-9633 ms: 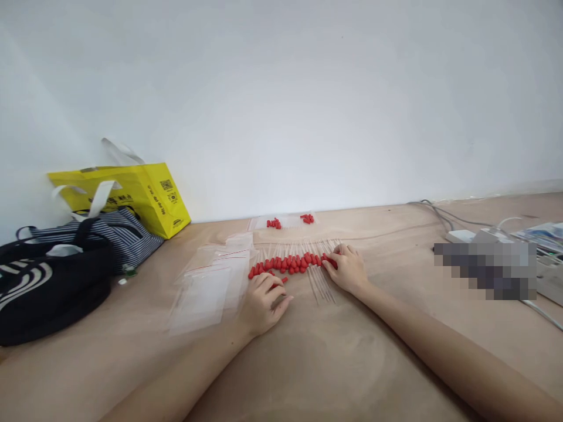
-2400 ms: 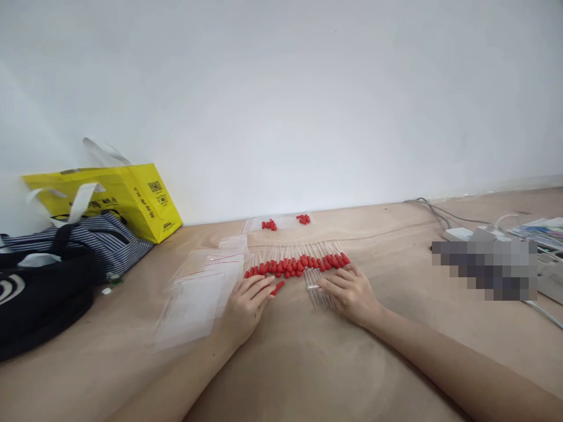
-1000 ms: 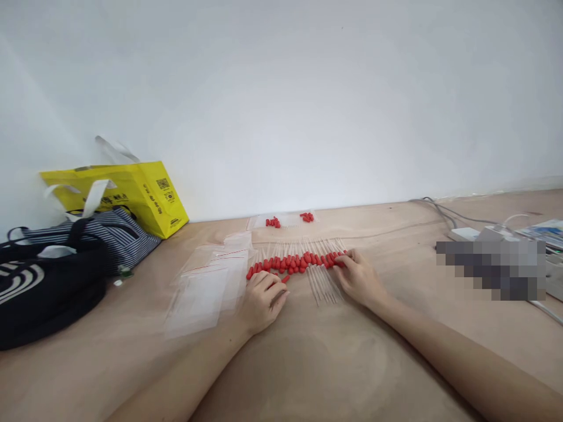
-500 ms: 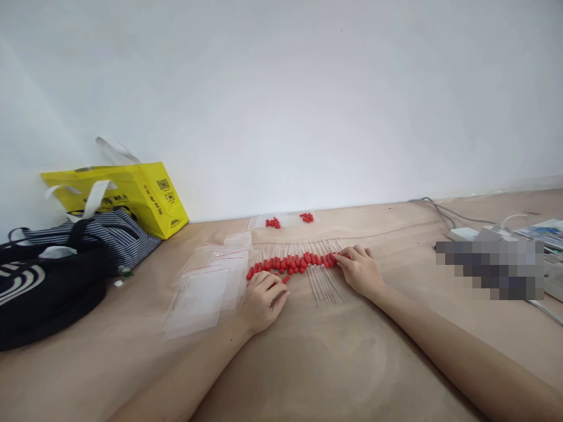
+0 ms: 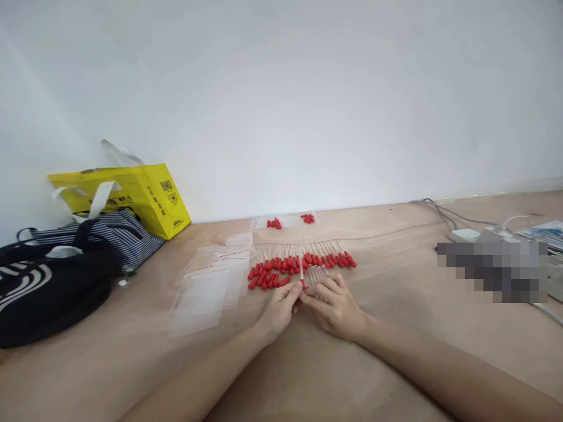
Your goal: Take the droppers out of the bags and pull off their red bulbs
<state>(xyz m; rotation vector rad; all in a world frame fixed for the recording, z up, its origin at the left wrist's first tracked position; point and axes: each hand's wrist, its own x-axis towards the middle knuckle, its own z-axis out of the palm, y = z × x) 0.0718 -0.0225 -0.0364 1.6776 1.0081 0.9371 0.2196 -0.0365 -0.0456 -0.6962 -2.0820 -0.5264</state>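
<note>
My left hand [image 5: 284, 308] is closed, its thumb and fingers pinching a dropper's red rubber bulb [image 5: 302, 283]. From that bulb a clear tube [image 5: 301, 266] points away from me. My right hand [image 5: 335, 305] meets it from the right, fingertips closed on the same dropper. Just beyond, a row of droppers with red bulbs [image 5: 308, 258] lies side by side, tubes toward the wall. Several loose red bulbs [image 5: 264, 279] lie left of my hands. Loose clear tubes [image 5: 315, 273] lie partly hidden behind my right fingers.
Clear zip bags [image 5: 202, 299] overlap to the left. A filled bag with red bulbs [image 5: 309, 218] lies near the wall. A yellow bag [image 5: 169, 202], a striped bag [image 5: 132, 240] and a black bag [image 5: 57, 293] stand far left. Cables [image 5: 433, 205] and a white box [image 5: 466, 234] lie right.
My right hand has left the right end of the dropper row and moved left. My left hand has moved right from the loose bulbs. Both now meet on one dropper.
</note>
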